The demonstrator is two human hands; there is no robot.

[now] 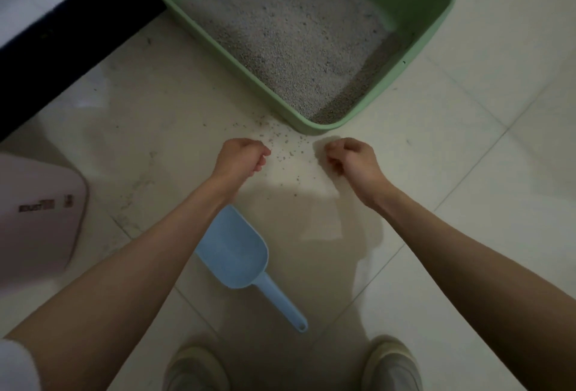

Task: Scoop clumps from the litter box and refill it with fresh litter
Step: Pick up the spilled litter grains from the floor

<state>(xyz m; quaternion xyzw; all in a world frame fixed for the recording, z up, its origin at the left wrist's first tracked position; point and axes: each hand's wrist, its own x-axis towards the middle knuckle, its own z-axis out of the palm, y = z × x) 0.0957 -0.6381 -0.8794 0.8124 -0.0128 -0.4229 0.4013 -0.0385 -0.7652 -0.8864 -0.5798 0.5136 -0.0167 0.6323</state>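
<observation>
Only illegible print on pale container (37,213) | scoop (240,253) untouched on floor (467,203)

A green litter box (314,129) holding grey litter (280,32) sits on the pale tiled floor (467,172), with loose granules (282,147) scattered on the tiles just in front of its near corner. Both arms reach out over those granules: the left hand (241,157) and right hand (350,155) hang with fingers curled downward, and whether either pinches any grains is hard to tell. A blue scoop (237,253) lies on the floor under the left forearm, handle toward the person's two shoes (389,362), while a white container (37,213) stands at the left edge.
</observation>
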